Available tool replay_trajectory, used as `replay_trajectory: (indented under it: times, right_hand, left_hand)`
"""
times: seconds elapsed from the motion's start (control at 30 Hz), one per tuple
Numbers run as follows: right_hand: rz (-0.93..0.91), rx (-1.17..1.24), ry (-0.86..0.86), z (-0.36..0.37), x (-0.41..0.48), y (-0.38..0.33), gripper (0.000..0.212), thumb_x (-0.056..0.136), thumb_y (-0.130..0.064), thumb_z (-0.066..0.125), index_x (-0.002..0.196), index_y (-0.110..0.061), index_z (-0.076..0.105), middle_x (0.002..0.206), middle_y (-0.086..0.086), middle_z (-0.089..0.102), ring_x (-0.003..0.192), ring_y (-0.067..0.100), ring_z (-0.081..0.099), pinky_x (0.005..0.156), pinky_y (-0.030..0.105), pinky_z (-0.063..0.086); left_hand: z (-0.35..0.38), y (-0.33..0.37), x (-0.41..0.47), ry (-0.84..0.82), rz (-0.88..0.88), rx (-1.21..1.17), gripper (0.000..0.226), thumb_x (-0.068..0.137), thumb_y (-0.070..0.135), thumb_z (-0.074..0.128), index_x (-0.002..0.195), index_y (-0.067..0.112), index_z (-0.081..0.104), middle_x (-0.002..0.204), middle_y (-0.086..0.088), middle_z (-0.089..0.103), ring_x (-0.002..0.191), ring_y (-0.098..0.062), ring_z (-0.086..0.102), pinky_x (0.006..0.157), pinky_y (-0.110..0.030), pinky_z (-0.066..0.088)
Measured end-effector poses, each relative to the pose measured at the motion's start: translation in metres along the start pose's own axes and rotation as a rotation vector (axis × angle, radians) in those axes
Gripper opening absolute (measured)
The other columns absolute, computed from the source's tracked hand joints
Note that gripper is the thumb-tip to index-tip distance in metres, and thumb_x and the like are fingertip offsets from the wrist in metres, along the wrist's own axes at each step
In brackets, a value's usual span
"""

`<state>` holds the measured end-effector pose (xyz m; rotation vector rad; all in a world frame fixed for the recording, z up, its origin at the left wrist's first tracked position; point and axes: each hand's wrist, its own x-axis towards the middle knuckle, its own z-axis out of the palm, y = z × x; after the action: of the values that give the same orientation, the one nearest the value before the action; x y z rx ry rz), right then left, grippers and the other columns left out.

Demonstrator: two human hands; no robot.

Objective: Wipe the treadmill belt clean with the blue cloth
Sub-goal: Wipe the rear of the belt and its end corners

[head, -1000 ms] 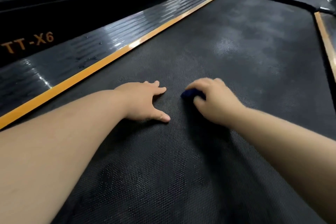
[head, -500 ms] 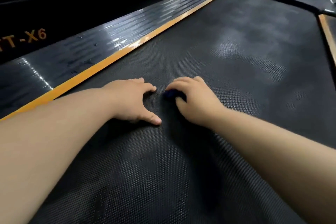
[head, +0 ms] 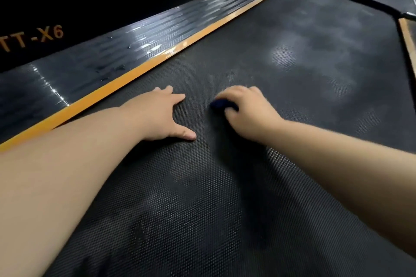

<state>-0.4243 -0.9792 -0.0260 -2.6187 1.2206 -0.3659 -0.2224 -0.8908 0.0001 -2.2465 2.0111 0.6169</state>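
A dark, dimpled treadmill belt (head: 281,56) fills the head view, with pale dusty smears on its far half and an orange strip (head: 171,51) running along its left edge beside a glossy ribbed side rail (head: 94,51). Orange lettering "TT-X6" (head: 33,37) shows on the black panel beyond. The left hand (head: 157,114) lies flat on the belt, fingers together and thumb spread wide. Just beside it, the right hand (head: 249,114) is curled over and pressing down on the blue cloth (head: 221,104), which is bunched on the belt under its fingers, only a small part showing.
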Motion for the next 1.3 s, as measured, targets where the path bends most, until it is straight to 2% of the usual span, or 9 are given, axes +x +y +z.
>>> replay_trajectory:
  times: [0.17, 0.33, 0.53, 0.8, 0.9, 1.0, 1.1, 1.2, 1.3]
  right_hand:
    - [-0.257, 0.051, -0.036, -0.001, -0.020, -0.006, 0.038, 0.082, -0.015, 0.056, 0.116, -0.032, 0.063, 0.123, -0.014, 0.060, 0.117, 0.010, 0.050, 0.104, 0.033, 0.033]
    - [0.347, 0.075, 0.115, 0.001, 0.021, -0.001, 0.041, 0.085, -0.016, 0.043, 0.113, -0.039, 0.061, 0.131, -0.013, 0.052, 0.119, 0.026, 0.038, 0.101, 0.037, 0.036]
    - [-0.107, 0.097, 0.019, 0.013, -0.057, -0.061, 0.038, 0.081, -0.024, 0.049, 0.111, -0.041, 0.063, 0.124, -0.021, 0.057, 0.106, 0.019, 0.047, 0.091, 0.039, 0.039]
    - [0.304, -0.002, 0.005, 0.003, 0.033, -0.032, 0.041, 0.086, -0.018, 0.042, 0.116, -0.041, 0.059, 0.136, -0.016, 0.048, 0.121, 0.025, 0.036, 0.095, 0.037, 0.031]
    - [0.086, 0.060, -0.057, 0.012, 0.007, -0.057, 0.052, 0.080, -0.030, 0.032, 0.126, -0.038, 0.054, 0.139, -0.014, 0.048, 0.129, 0.024, 0.039, 0.107, 0.043, 0.030]
    - [0.008, 0.409, -0.116, -0.001, -0.015, -0.068, 0.058, 0.086, -0.026, 0.031, 0.144, -0.032, 0.038, 0.149, -0.005, 0.040, 0.139, 0.009, 0.029, 0.116, 0.024, 0.017]
    - [0.322, 0.351, 0.228, -0.012, -0.037, -0.035, 0.051, 0.092, -0.010, 0.038, 0.141, -0.023, 0.044, 0.144, 0.000, 0.046, 0.133, 0.011, 0.038, 0.099, 0.008, 0.022]
    - [0.495, 0.133, 0.321, 0.000, -0.046, -0.018, 0.046, 0.089, -0.006, 0.041, 0.133, -0.013, 0.053, 0.141, 0.007, 0.049, 0.132, 0.021, 0.041, 0.105, 0.023, 0.026]
    - [0.438, 0.081, 0.235, 0.012, -0.040, -0.020, 0.044, 0.089, -0.008, 0.040, 0.130, -0.015, 0.055, 0.145, 0.005, 0.045, 0.136, 0.022, 0.036, 0.110, 0.028, 0.023]
  left_hand:
    - [0.001, -0.003, -0.005, 0.013, 0.027, -0.002, 0.106, 0.063, 0.078, 0.059, 0.150, 0.037, 0.013, 0.159, 0.011, 0.000, 0.147, -0.013, 0.002, 0.117, -0.039, 0.013]
    - [-0.002, -0.003, -0.009, -0.006, 0.053, -0.009, 0.101, 0.067, 0.074, 0.060, 0.150, 0.037, 0.016, 0.159, 0.011, 0.003, 0.146, -0.012, 0.003, 0.118, -0.037, 0.011]
    - [-0.012, -0.025, -0.011, 0.007, 0.093, -0.068, 0.096, 0.064, 0.063, 0.073, 0.146, 0.040, 0.029, 0.156, 0.019, 0.016, 0.144, -0.010, 0.017, 0.117, -0.035, 0.019]
    - [-0.015, -0.035, -0.020, 0.027, 0.042, -0.035, 0.100, 0.065, 0.063, 0.073, 0.148, 0.038, 0.024, 0.157, 0.019, 0.010, 0.144, -0.009, 0.016, 0.112, -0.028, 0.019]
    - [-0.018, -0.038, -0.017, 0.023, 0.065, -0.046, 0.104, 0.063, 0.064, 0.074, 0.149, 0.036, 0.021, 0.158, 0.016, 0.011, 0.144, -0.010, 0.017, 0.113, -0.028, 0.019]
    - [-0.019, -0.033, -0.020, 0.009, 0.073, -0.066, 0.114, 0.063, 0.068, 0.071, 0.149, 0.043, 0.001, 0.159, 0.006, 0.013, 0.144, -0.015, 0.019, 0.113, -0.029, 0.022]
    - [-0.001, 0.002, -0.025, 0.047, 0.188, -0.119, 0.099, 0.070, 0.077, 0.054, 0.142, 0.057, -0.010, 0.160, -0.001, -0.008, 0.147, -0.023, 0.001, 0.117, -0.037, 0.009]
    - [0.025, 0.043, -0.018, 0.189, 0.388, -0.087, 0.069, 0.084, 0.065, 0.047, 0.143, 0.055, 0.014, 0.160, -0.001, -0.010, 0.146, -0.027, -0.007, 0.119, -0.042, 0.006]
    - [0.031, 0.033, -0.001, 0.375, 0.522, -0.105, 0.043, 0.089, 0.047, 0.051, 0.130, 0.034, 0.054, 0.150, -0.007, 0.032, 0.134, -0.029, 0.034, 0.107, -0.037, 0.032]
